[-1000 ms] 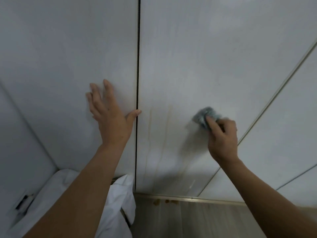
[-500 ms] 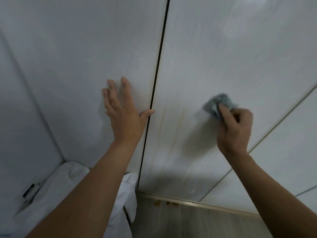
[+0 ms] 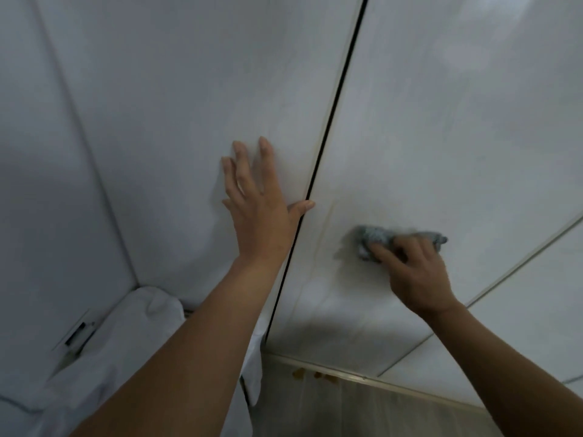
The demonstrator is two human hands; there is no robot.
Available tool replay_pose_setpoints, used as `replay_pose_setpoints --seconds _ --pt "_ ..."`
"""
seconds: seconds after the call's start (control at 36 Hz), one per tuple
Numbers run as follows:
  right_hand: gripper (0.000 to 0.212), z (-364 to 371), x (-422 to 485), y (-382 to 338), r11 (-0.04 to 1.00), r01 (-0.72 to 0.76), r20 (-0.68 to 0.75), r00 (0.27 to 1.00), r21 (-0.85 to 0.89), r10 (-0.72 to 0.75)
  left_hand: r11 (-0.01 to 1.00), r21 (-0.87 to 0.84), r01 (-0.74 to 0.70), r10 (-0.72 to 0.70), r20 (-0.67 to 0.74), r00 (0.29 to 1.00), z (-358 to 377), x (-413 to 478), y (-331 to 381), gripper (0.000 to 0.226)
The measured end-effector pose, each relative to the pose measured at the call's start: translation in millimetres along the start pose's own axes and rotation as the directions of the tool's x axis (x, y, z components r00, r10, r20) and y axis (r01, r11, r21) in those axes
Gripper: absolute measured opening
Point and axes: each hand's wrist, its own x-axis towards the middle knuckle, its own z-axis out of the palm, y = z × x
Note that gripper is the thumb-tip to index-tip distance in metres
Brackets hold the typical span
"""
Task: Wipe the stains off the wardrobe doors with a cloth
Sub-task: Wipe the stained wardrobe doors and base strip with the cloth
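Two white wardrobe doors meet at a dark vertical gap. My left hand (image 3: 258, 209) lies flat on the left door (image 3: 176, 121), fingers straight, thumb reaching the gap. My right hand (image 3: 413, 272) presses a crumpled grey cloth (image 3: 375, 236) against the right door (image 3: 441, 121), its fingers curled over the cloth. Faint yellowish drip stains (image 3: 326, 222) run down the right door, just left of the cloth. The part of the cloth under my fingers is hidden.
A white bundle of bedding (image 3: 132, 342) lies at the lower left beside a wall (image 3: 38, 184). A pale floor strip (image 3: 347, 405) with small brown spots (image 3: 299, 373) runs below the doors. Another door panel (image 3: 536, 294) stands to the right.
My right hand has slid the cloth leftwards and down across the right door, toward the drip stains. The view has shifted, and my left hand stays flat on the left door.
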Motion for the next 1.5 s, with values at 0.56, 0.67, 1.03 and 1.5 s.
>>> replay_pose_setpoints --seconds 0.56,0.67,1.03,1.5 --pt "0.047 5.3 18.3 -29.2 0.992 -0.111 -0.067 0.991 0.064 0.115 0.999 0.045 0.013 -0.015 0.043 0.999 -3.0 -0.6 0.3 0.116" --pt "0.037 -17.1 98.7 -27.5 0.951 -0.299 -0.354 0.883 0.083 0.308 0.998 0.065 0.019 -0.022 0.056 0.998 -3.5 -0.9 0.8 0.113" --pt "0.045 47.8 13.9 -69.6 0.993 0.111 0.033 0.993 0.038 -0.112 0.997 0.054 0.056 -0.062 0.119 0.991 -6.3 -0.3 3.8 0.113" --pt "0.036 74.8 5.5 -88.5 0.998 0.054 -0.108 0.993 -0.014 -0.055 0.997 0.052 0.055 -0.063 0.146 0.987 -13.2 -3.0 4.5 0.116"
